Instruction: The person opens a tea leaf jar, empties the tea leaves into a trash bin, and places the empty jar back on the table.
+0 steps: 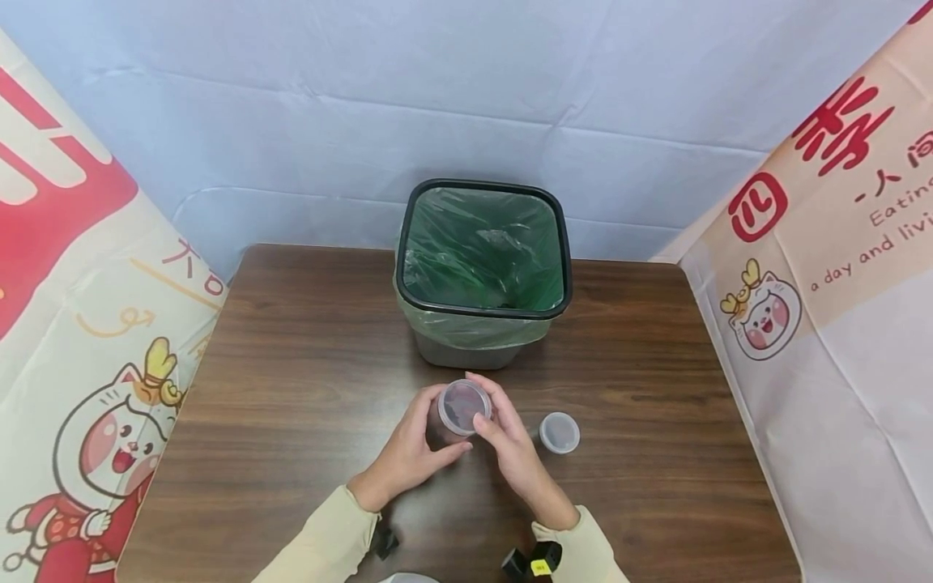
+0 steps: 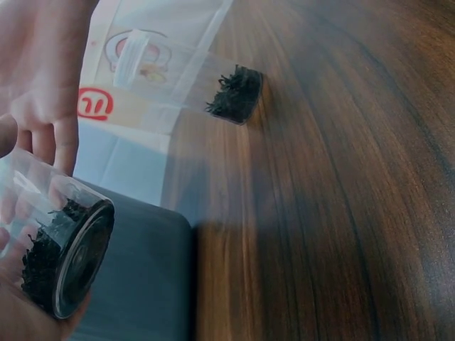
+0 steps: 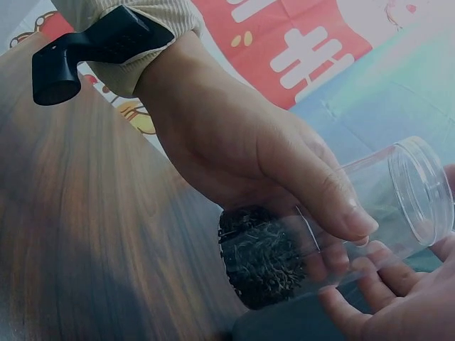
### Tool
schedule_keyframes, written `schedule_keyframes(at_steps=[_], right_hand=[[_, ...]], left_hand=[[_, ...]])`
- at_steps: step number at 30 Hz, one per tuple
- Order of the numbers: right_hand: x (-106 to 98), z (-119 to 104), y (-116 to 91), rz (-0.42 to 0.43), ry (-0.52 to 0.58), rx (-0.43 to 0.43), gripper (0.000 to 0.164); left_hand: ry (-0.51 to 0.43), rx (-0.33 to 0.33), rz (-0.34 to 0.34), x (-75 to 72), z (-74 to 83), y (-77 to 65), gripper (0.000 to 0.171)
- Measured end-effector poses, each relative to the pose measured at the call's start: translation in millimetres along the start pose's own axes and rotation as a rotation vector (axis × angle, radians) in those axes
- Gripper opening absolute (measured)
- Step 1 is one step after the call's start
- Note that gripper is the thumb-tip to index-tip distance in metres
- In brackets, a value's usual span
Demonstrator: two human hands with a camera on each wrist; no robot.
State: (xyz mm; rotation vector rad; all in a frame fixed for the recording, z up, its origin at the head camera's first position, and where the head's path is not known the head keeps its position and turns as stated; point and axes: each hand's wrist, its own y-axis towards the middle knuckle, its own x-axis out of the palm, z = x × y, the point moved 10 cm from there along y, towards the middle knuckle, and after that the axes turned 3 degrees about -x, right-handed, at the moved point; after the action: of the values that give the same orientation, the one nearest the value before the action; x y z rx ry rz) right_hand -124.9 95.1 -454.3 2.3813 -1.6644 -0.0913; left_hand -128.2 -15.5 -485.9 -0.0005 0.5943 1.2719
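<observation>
Both hands hold a clear plastic jar [image 1: 453,409] with dark, shredded tea-like leaves [image 3: 261,259] at its bottom. The left hand [image 1: 410,455] grips its side, the thumb reaching across the front. At the jar's top, the right hand [image 1: 513,453] has its thumb on the edge of the translucent lid [image 1: 465,405] and its fingers along the far side. In the left wrist view the jar is tilted, showing its round base [image 2: 84,259]. To the right, a second similar jar [image 1: 560,433] stands on the table, with dark leaves in its bottom too.
A grey bin [image 1: 466,356] with a black rim and a green-tinted liner [image 1: 481,243] stands just beyond the hands on the brown wooden table [image 1: 306,348]. Printed cloth hangs on both sides, with a pale sheet behind. A white object [image 1: 410,578] shows at the bottom edge.
</observation>
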Motion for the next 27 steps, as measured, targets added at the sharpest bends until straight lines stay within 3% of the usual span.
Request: schedule_keyframes(at_steps=[8,15,21,27], right_hand=[[-2,5,-1,-0.001,-0.023,0.007,0.053],[-3,11,-2,0.004,-0.047,-0.016,0.092],[-3,9,-3,0.03,-0.032,-0.048,0.082],[-3,10,-2,0.049,-0.024,-0.033,0.072]], left_hand=[[-0.002,-0.014,-0.012,0.6,-0.8,0.5,0.076],[0.006,-0.055,-0.049,2.5,-4.5,-1.5,0.074],[-0.004,-0.082,-0.058,3.2,-8.4,-1.9,0.072],[-0.002,-0.06,-0.047,2.9,-6.9,-1.9,0.073]])
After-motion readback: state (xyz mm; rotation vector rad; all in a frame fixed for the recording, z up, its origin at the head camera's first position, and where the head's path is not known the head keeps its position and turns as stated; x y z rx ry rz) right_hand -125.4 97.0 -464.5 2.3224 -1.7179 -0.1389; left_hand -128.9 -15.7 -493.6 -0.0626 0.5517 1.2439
